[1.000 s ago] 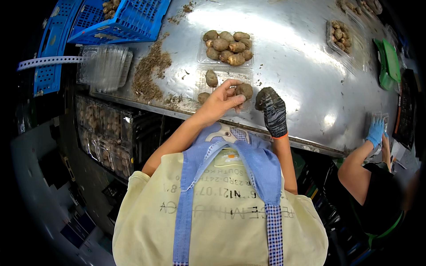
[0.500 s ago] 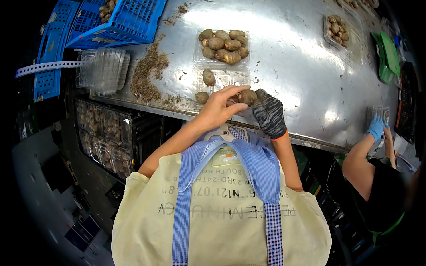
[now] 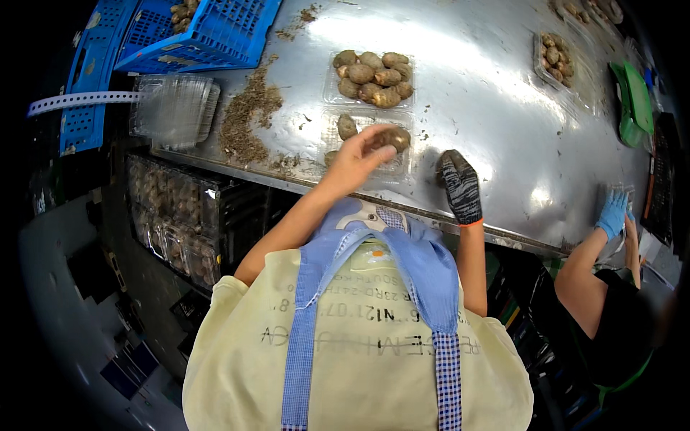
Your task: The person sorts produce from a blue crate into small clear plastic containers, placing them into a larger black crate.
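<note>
My bare left hand holds a brown taro corm between its thumb and fingers, above a clear plastic tray. In that tray lies another taro, and a further one is partly hidden beside my left wrist. My right hand, in a black-and-grey knit glove with an orange cuff, is to the right of the tray over the metal table. Its fingers are stretched out with no taro visible in them. Just behind stands a second clear tray filled with several taros.
Soil crumbs lie on the metal table. Stacked clear trays and a blue crate are at left. Packed trays stand below the edge. Far right are a green container and a co-worker's blue-gloved hand.
My right hand has let go of the taro and moved right, away from my left hand. The left hand has lifted the taro slightly farther over the tray.
</note>
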`<state>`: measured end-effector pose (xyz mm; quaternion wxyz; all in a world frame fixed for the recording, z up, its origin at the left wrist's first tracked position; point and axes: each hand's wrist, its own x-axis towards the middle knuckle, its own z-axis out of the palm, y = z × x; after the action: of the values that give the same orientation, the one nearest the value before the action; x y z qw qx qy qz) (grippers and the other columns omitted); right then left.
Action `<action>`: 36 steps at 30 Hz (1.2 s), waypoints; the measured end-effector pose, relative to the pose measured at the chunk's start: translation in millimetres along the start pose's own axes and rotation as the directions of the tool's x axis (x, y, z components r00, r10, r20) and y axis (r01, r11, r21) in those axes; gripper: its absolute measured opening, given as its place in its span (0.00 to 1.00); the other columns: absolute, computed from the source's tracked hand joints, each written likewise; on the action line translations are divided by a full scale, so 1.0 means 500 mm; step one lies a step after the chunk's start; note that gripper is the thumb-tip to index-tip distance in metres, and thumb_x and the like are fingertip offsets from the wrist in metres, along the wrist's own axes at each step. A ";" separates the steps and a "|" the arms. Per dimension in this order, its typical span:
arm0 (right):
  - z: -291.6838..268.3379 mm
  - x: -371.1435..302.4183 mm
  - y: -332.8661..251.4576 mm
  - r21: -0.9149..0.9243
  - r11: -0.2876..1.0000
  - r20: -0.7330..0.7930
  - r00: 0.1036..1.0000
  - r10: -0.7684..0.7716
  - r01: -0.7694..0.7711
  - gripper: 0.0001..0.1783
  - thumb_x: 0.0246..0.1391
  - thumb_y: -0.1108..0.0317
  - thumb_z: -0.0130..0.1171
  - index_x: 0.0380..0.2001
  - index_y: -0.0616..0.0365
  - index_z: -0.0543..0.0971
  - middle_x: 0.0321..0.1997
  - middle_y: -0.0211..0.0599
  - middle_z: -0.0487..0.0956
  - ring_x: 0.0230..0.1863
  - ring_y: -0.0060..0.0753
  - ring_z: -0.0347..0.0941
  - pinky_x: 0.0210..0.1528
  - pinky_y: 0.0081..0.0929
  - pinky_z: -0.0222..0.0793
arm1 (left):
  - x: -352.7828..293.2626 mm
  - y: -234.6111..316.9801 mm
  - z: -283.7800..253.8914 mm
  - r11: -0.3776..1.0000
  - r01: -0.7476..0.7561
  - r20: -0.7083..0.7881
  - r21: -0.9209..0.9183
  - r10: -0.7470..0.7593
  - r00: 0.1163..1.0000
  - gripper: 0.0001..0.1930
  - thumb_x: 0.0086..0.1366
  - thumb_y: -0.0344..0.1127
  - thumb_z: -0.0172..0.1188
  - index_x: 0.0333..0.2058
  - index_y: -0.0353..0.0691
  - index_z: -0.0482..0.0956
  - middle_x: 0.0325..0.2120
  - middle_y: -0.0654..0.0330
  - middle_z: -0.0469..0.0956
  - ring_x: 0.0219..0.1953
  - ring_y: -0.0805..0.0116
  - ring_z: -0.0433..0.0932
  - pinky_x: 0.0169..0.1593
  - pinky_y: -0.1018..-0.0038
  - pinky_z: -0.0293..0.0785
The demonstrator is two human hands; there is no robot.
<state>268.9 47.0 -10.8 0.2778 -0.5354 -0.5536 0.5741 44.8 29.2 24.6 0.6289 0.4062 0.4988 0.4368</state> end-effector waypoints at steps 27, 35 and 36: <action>0.011 0.016 0.003 -0.537 0.838 -0.138 0.969 -0.206 0.101 0.12 0.52 0.65 0.53 0.38 0.58 0.74 0.35 0.43 0.77 0.36 0.38 0.75 0.40 0.29 0.69 | 0.130 -0.032 -0.233 0.656 0.128 -0.448 0.744 0.348 0.823 0.20 0.57 0.45 0.55 0.44 0.38 0.71 0.38 0.52 0.74 0.32 0.62 0.75 0.36 0.69 0.70; 0.023 0.022 -0.015 -0.565 0.816 -0.110 0.969 -0.222 0.122 0.11 0.51 0.64 0.53 0.37 0.56 0.75 0.35 0.43 0.77 0.37 0.43 0.74 0.39 0.30 0.69 | 0.193 -0.036 -0.227 0.717 0.113 -0.485 0.688 0.339 0.806 0.19 0.58 0.43 0.54 0.44 0.35 0.69 0.37 0.50 0.74 0.38 0.55 0.75 0.40 0.66 0.70; 0.026 0.022 -0.014 -0.565 0.813 -0.101 0.966 -0.237 0.141 0.11 0.51 0.64 0.53 0.37 0.56 0.75 0.35 0.43 0.77 0.37 0.43 0.74 0.39 0.31 0.69 | 0.193 -0.042 -0.232 0.712 0.065 -0.448 0.699 0.366 0.816 0.19 0.59 0.42 0.53 0.45 0.36 0.68 0.38 0.50 0.74 0.38 0.55 0.74 0.41 0.66 0.69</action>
<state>251.9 54.4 -10.1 0.2123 -0.5810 -0.7211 0.3121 -54.2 124.1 -41.8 0.2195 0.5049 0.7477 0.3713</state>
